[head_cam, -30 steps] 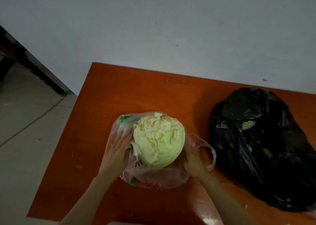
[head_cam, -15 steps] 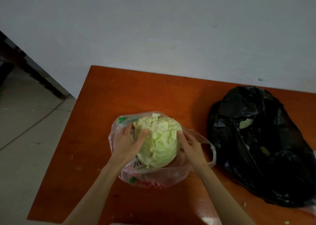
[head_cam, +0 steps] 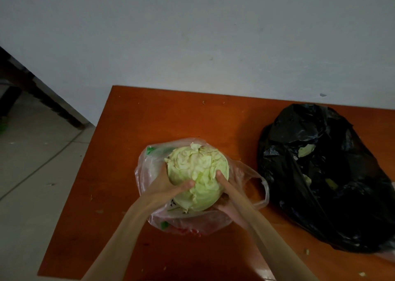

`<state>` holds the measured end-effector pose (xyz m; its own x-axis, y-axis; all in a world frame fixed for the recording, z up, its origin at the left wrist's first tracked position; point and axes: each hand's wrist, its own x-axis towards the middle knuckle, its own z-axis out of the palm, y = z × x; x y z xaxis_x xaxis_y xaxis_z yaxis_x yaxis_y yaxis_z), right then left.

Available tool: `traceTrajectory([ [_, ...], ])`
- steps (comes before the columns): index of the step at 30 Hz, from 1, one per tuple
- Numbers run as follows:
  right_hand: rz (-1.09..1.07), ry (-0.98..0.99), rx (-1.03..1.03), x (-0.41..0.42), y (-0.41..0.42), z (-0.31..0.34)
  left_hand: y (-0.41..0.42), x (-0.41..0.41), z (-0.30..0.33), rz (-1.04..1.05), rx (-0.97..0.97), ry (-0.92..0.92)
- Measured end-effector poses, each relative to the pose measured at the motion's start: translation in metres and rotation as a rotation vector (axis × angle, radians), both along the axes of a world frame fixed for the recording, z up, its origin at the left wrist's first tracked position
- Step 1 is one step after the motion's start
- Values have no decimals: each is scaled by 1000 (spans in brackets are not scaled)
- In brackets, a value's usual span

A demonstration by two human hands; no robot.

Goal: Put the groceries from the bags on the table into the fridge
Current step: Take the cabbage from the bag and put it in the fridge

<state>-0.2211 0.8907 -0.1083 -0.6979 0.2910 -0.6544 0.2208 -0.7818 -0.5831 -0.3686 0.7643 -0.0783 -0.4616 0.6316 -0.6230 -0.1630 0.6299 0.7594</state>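
Both-handed grip, plainly. Left hand [head_cam: 165, 184] curls round the left flank of the cabbage [head_cam: 197, 175], thumb lying across its front, fingers hidden behind the leaves. Right hand [head_cam: 227, 195] cups the lower right side, thumb pressed up against the head, palm beneath it. Cabbage pale green, outer leaves ragged at the top; sits in the open mouth of a clear plastic bag [head_cam: 149, 165] with green and red print, bag slumped round it, one loop handle trailing to the right. Whether the head is clear of the bag's bottom I cannot tell. Bag rests on an orange-brown table [head_cam: 171, 114], a few leaf scraps scattered on it. Black plastic bag [head_cam: 320, 174] lies near, to the right, crumpled, pale green bits showing in its folds. Grey wall [head_cam: 192, 35] behind the table; tiled floor [head_cam: 32, 174] to the left.
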Motion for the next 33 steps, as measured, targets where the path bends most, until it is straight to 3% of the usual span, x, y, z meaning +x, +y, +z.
traceTrajectory([
  [7, 2, 170, 115, 24, -3, 34, 0, 27, 43, 86, 153, 229],
  [11, -7, 164, 243, 36, -4, 57, 0, 37, 67, 56, 201, 330],
  [18, -152, -24, 364, 79, -35, 76, -13, 82, 71, -22, 262, 260],
  [25, -431, -192, 396, 131, -104, 78, -42, 114, 59, -257, 333, 148],
  [33, -790, -229, 369, 210, -187, 94, -60, 183, 72, -588, 444, 113],
])
